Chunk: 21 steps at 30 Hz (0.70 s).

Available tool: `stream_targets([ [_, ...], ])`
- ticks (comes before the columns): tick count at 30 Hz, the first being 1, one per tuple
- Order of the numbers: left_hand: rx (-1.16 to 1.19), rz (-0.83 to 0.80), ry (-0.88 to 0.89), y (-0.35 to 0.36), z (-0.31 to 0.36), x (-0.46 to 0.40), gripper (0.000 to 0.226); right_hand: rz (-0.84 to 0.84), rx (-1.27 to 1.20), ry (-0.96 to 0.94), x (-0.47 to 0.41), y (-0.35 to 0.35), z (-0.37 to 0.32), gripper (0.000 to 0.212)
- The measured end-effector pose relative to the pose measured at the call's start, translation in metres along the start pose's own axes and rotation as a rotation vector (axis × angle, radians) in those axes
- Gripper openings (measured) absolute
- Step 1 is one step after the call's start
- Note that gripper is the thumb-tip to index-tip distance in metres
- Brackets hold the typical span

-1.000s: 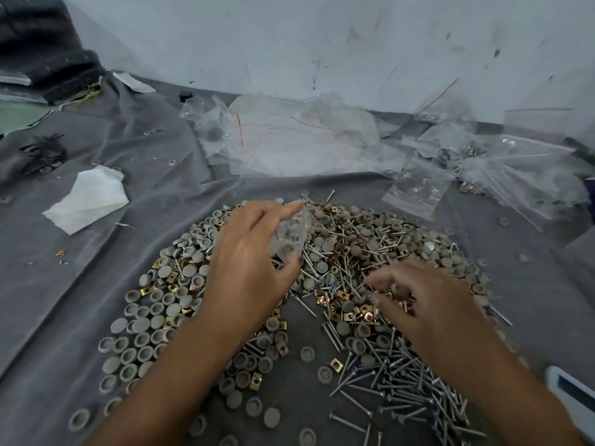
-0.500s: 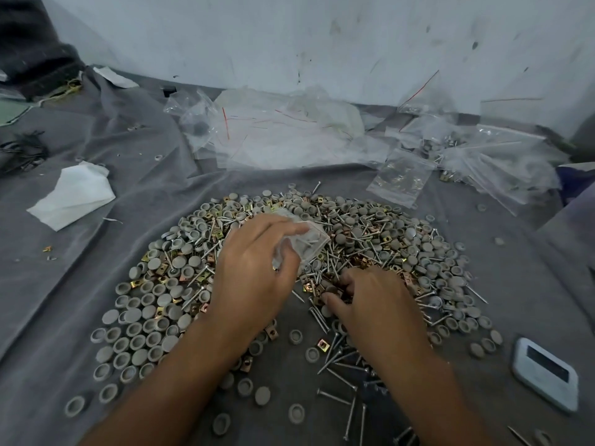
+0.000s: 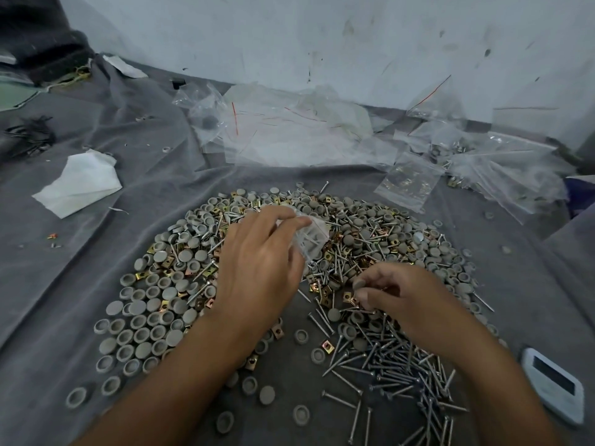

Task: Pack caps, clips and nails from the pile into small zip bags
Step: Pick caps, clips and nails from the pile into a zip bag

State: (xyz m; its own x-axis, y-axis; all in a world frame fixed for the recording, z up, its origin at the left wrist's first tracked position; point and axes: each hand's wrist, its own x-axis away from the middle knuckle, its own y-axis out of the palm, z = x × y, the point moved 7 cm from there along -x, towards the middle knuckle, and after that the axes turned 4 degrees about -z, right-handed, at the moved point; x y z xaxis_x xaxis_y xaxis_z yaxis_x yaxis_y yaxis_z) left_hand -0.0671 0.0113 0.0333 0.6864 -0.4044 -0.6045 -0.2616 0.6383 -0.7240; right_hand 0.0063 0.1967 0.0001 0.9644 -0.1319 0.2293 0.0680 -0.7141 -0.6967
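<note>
Pinching zip bag (image 3: 310, 235) in left hand (image 3: 257, 268), right hand (image 3: 397, 296) pinching cap (image 3: 358, 285)

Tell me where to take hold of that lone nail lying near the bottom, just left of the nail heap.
Pinch the lone nail at mid-shank, coming straight down from above. It lies flat on the grey cloth with bare fabric on both sides, so fingertips can close across its thin shaft. The head end gives a stop against slipping.

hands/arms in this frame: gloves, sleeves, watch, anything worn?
Nothing worn that shows. Left hand and right hand are bare, no gloves, no rings visible. Both forearms are bare to the bottom edge of the head view: no sleeves, watch or wristband in sight. Above that is out of frame.
</note>
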Motion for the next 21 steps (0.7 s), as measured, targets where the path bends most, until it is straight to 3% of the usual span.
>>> stream_targets([
  [3, 0.02, -0.002, 0.016, 0.001, 0.003, 0.002, 0.041, -0.052, -0.168, -0.061, -0.003, -0.009, -0.008, 0.015],
  [12, 0.108, -0.083, -0.005, 0.007, 0.005, 0.003, 0.047, -0.042, -0.012, -0.348, -0.022, -0.028, -0.056, 0.014],
  [16, 0.163, -0.147, -0.007, 0.01, 0.006, 0.001, 0.041, 0.116, 0.065, -0.548, -0.021, -0.016, -0.082, 0.014],
  [21, 0.253, -0.113, -0.076, 0.01, 0.001, -0.001, 0.044, 0.336, 0.202, -0.606, -0.018, -0.008, -0.085, 0.018],
])
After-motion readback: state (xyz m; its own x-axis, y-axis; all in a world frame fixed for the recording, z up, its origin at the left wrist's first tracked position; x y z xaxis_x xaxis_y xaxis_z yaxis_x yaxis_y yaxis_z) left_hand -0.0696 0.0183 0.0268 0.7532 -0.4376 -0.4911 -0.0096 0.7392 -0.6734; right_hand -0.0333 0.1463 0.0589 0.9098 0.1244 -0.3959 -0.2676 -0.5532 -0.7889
